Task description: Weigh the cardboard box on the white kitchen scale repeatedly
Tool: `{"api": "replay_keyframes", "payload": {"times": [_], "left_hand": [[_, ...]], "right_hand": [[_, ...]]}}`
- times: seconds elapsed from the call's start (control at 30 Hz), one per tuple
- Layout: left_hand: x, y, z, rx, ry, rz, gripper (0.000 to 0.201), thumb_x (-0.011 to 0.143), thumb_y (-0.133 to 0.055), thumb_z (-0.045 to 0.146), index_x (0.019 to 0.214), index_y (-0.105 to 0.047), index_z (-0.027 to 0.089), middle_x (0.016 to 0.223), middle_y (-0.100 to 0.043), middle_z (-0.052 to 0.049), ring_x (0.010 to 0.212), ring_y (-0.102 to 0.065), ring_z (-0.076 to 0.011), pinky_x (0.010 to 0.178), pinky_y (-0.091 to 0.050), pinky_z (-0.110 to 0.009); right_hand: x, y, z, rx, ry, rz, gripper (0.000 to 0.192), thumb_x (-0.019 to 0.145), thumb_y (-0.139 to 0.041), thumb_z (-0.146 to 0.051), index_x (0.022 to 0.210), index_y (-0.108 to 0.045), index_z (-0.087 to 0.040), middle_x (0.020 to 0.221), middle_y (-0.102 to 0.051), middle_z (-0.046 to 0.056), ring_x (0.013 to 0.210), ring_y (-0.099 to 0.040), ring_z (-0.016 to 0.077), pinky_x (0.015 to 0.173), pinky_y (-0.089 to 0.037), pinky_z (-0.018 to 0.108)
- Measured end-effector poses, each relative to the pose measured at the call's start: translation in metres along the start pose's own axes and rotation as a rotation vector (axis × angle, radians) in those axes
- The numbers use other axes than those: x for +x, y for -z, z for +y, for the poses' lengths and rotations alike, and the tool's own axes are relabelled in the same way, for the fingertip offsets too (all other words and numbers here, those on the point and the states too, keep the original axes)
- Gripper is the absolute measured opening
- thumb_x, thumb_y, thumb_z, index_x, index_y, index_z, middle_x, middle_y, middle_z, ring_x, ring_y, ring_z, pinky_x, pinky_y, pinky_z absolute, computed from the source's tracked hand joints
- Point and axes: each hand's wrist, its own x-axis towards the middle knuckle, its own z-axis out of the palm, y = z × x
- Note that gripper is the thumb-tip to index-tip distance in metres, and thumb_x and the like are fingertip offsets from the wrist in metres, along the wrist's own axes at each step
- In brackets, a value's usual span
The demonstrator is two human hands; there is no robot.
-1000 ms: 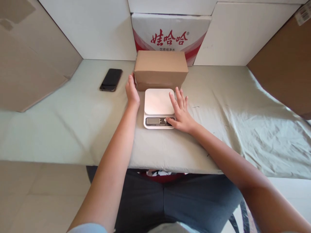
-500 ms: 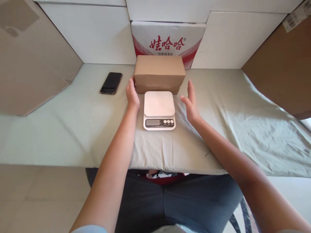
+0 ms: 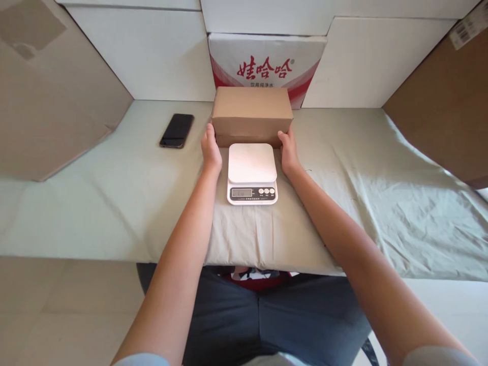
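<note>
A closed brown cardboard box (image 3: 251,104) stands behind a white digital kitchen scale (image 3: 252,163) on the cloth-covered table. My left hand (image 3: 211,147) presses against the box's left end, thumb up by its front corner. At the right end, my right hand (image 3: 288,150) grips the box, its thumb on the front face and the other fingers mostly hidden behind. The scale's plate is bare, and its small display shows faint characters that I cannot read. Three round buttons sit beside the display.
Left of the box lies a black smartphone (image 3: 177,130). A white and red carton (image 3: 267,58) with Chinese lettering stands right behind the box. Large brown cartons rise at the left (image 3: 57,96) and right (image 3: 442,107). Wrinkled pale green cloth (image 3: 381,203) covers the table.
My right hand has moved left and closed onto the box's right end. My left hand stays at the other end. Faint characters now show on the scale's display, which looked blank before.
</note>
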Motion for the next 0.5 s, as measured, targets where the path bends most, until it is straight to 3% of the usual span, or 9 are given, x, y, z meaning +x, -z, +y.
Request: {"api": "replay_keyframes", "payload": {"times": [0.3, 0.5], "left_hand": [[0.004, 0.002, -0.004, -0.018, -0.002, -0.012, 0.061, 0.105, -0.044, 0.070, 0.118, -0.076, 0.019, 0.136, -0.076, -0.014, 0.147, -0.061, -0.0284, 0.122, -0.048, -0.037], [0.007, 0.004, 0.000, -0.014, -0.163, -0.046, 0.082, 0.085, -0.051, 0.094, 0.110, -0.077, 0.021, 0.131, -0.077, -0.015, 0.143, -0.063, -0.0317, 0.119, -0.051, -0.040]], "right_hand": [[-0.001, 0.003, 0.002, 0.010, 0.026, -0.028, 0.077, 0.084, -0.060, -0.065, 0.151, -0.051, -0.028, 0.157, -0.063, 0.005, 0.154, -0.051, 0.0292, 0.135, -0.039, 0.045], [-0.006, 0.002, -0.026, 0.044, 0.092, -0.023, 0.064, 0.085, -0.062, -0.061, 0.143, -0.058, -0.033, 0.151, -0.064, 0.002, 0.155, -0.048, 0.0292, 0.137, -0.034, 0.049]]}}
